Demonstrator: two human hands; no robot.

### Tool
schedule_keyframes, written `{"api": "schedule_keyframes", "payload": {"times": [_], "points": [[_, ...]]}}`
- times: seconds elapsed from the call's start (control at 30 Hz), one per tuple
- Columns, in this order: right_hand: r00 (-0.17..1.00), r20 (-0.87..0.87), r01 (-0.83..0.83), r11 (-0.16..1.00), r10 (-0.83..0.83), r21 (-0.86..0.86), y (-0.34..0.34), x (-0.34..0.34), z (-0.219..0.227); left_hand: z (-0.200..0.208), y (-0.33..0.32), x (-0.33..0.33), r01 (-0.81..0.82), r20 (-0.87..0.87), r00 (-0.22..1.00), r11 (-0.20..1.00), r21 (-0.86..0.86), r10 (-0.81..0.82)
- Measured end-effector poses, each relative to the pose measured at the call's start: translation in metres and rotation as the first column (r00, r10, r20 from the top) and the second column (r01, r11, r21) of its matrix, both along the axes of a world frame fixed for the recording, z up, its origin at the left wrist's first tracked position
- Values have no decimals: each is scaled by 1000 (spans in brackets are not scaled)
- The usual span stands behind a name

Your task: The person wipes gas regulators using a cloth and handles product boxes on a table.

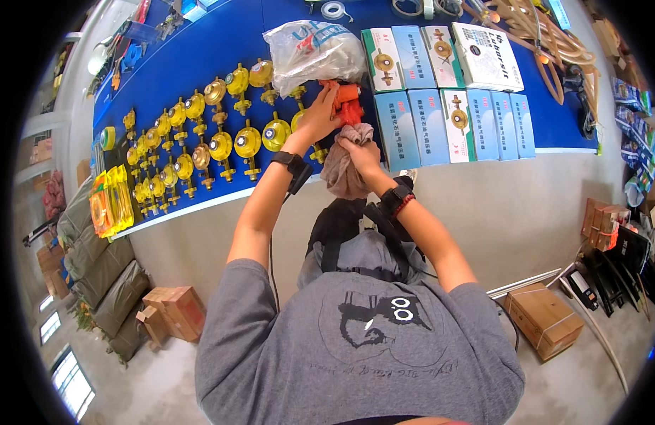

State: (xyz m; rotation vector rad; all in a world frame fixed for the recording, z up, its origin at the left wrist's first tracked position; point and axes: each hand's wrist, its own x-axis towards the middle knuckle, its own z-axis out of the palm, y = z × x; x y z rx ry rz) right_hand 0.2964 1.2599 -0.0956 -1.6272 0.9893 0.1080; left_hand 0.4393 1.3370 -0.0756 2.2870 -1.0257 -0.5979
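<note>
Over the front edge of the blue table [221,188], my left hand [319,119] is closed on an orange-red fitting [351,110] with a short, thick body. Its full shape is partly hidden by my fingers. My right hand [361,154] grips a crumpled brownish-pink cloth [343,173], whose upper end touches or lies close under the fitting. Beside my left hand stand rows of yellow gas regulators [247,143] with brass-coloured fittings. A clear plastic bag [317,57] lies just beyond my hands.
Blue and white regulator boxes [410,127] stand in two rows to the right. A white box [486,57], coiled tan hoses [547,64] and a tape roll [333,10] lie farther back. Yellow packets [112,202] hang at the left edge. Cartons [543,319] sit on the floor.
</note>
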Motion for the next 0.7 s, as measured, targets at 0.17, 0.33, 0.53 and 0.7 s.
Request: {"api": "schedule_keyframes", "payload": {"times": [0.17, 0.33, 0.53, 0.7], "points": [[979, 203, 20, 998, -7, -62, -6, -21, -18, -22, 6, -15, 57, 180, 982, 998, 9, -58], [984, 179, 14, 999, -8, -31, -6, -45, -5, -14, 19, -46, 41, 125, 991, 998, 44, -46], [965, 147, -194, 970, 215, -144, -14, -70, -3, -13, 25, -62, 12, 106, 994, 1000, 6, -13], [952, 148, -247, 958, 268, -149, -6, -75, -9, 0, 27, -59, 39, 70, 997, 997, 65, -44]]}}
